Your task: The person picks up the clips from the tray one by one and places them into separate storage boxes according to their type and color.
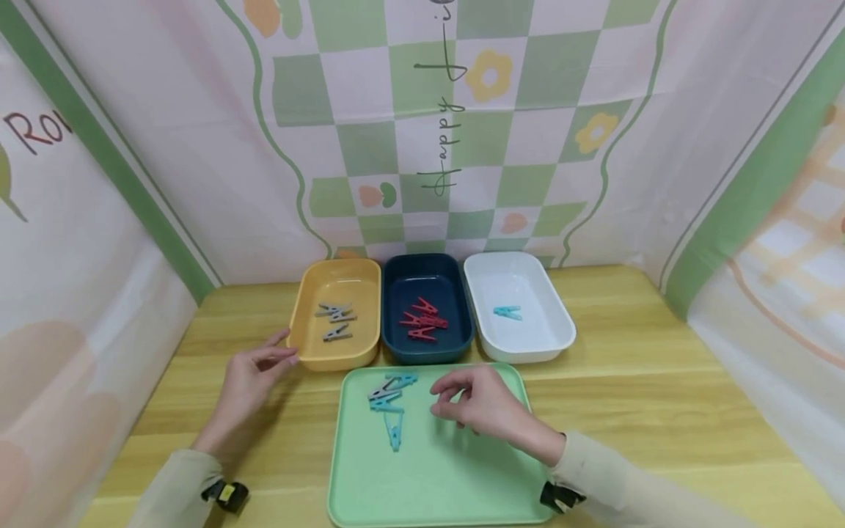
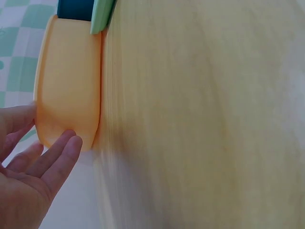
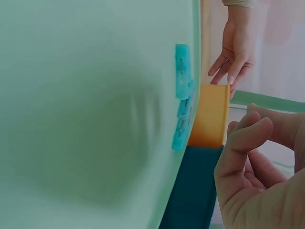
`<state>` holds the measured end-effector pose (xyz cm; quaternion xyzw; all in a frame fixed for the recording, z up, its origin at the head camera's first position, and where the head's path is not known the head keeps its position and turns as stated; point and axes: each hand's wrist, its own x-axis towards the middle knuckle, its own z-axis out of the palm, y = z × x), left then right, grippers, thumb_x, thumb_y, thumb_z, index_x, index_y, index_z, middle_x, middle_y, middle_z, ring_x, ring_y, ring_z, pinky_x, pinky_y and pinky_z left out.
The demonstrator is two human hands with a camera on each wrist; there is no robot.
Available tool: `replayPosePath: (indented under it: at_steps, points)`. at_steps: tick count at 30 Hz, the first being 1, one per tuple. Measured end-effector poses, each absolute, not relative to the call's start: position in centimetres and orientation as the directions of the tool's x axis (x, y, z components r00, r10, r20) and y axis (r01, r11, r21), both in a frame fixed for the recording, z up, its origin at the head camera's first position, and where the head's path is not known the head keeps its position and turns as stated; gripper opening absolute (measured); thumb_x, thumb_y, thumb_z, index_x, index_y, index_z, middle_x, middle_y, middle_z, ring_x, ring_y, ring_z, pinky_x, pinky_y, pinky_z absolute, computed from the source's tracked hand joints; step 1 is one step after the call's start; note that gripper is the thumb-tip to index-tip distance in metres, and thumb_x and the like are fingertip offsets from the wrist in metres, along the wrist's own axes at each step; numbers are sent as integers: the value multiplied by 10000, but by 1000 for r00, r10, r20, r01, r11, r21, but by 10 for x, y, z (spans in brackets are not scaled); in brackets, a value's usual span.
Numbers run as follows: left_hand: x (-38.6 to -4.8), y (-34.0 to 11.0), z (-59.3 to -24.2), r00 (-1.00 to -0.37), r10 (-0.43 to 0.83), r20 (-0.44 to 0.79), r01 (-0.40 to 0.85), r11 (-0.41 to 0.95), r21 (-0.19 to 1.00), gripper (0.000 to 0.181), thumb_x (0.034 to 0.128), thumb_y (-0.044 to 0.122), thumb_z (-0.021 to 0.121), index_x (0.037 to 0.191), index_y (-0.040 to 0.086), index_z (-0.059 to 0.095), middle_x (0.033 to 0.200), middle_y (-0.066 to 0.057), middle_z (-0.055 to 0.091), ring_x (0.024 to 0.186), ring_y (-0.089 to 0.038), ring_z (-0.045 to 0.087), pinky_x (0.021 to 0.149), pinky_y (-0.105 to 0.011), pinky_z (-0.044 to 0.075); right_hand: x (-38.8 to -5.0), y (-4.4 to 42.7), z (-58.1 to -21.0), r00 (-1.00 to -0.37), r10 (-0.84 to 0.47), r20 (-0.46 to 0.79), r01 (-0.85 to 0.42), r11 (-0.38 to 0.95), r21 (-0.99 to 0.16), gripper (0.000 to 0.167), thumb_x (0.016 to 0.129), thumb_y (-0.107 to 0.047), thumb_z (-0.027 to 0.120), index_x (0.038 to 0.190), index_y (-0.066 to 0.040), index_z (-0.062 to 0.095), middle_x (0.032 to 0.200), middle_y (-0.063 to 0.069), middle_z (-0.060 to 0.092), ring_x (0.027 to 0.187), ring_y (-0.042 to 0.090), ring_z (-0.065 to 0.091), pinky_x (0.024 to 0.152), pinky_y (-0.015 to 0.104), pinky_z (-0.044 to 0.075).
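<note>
My left hand (image 1: 254,378) touches the near left corner of the yellow bin (image 1: 339,356) with its fingers extended; the left wrist view shows the fingers against the bin's outer wall (image 2: 71,76). Above the green tray (image 1: 429,484) hovers my right hand (image 1: 485,407), its fingers loosely bent and nothing between them. Left of it on the tray lie several clothespins: blue ones, such as the nearest blue clothespin (image 1: 394,433), and a grey clothespin (image 1: 384,389) among them. In the right wrist view, blue clothespins (image 3: 182,71) line up near the tray's edge.
Grey clothespins (image 1: 337,334) lie in the yellow bin. Next to it, the dark blue bin (image 1: 428,357) contains several red clothespins (image 1: 422,334). A white bin (image 1: 521,268) at the right has blue clothespin pieces (image 1: 508,313). Behind the wooden table (image 1: 614,352) hangs a printed cloth (image 1: 422,139).
</note>
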<state>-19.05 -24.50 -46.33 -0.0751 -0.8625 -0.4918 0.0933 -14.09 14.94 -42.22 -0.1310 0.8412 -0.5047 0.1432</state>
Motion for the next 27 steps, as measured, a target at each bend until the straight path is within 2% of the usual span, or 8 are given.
replayPosePath:
  at_steps: [9, 27]
  points:
    - [-190, -245, -463, -973, 40, 229, 217, 510, 832, 211, 938, 25, 790, 1135, -46, 761, 1502, -164, 568, 1262, -398, 640, 855, -124, 557, -140, 153, -432, -923, -370, -107, -80, 456, -886, 255, 873, -122, 857, 1094, -15, 788, 861, -2, 742, 543, 141, 613, 416, 262, 474]
    - [-190, -244, -461, -976, 37, 216, 203, 520, 830, 209, 938, 27, 789, 1136, -37, 764, 1503, -164, 567, 1260, -399, 642, 850, -124, 557, -136, 134, -436, -886, -421, -193, -12, 437, -899, 325, 834, -156, 903, 1111, -28, 791, 848, -8, 742, 552, 136, 611, 426, 272, 452]
